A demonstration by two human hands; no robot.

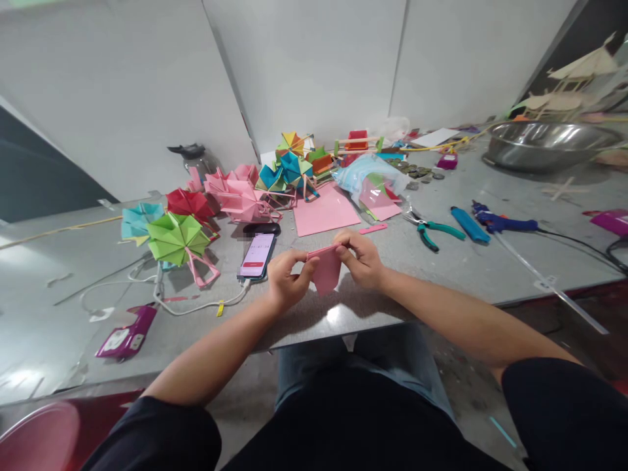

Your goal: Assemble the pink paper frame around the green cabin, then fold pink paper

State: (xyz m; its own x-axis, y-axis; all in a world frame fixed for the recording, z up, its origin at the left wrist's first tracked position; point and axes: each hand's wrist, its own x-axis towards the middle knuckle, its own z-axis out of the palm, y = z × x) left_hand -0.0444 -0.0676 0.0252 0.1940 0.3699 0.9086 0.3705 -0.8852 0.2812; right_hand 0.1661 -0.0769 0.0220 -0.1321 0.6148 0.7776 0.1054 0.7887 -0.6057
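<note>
Between both hands I hold a small piece of pink paper (327,271) above the table's front edge. My left hand (289,278) pinches its upper left corner between thumb and finger. At the upper right corner my right hand (360,258) pinches it the same way. The top edge looks folded over, and the lower part hangs down, narrowing. Just beyond my hands lies a flat stack of pink paper sheets (324,212), with a narrow pink strip (373,229) beside it. A phone (258,255) with a lit timer screen lies left of my left hand.
Folded paper umbrellas, among them a green one (179,239) and pink ones (240,196), crowd the left and back. Right of my hands are pliers (436,232), a blue glue gun (505,222) and a steel bowl (549,147). A purple stapler-like object (128,332) sits front left.
</note>
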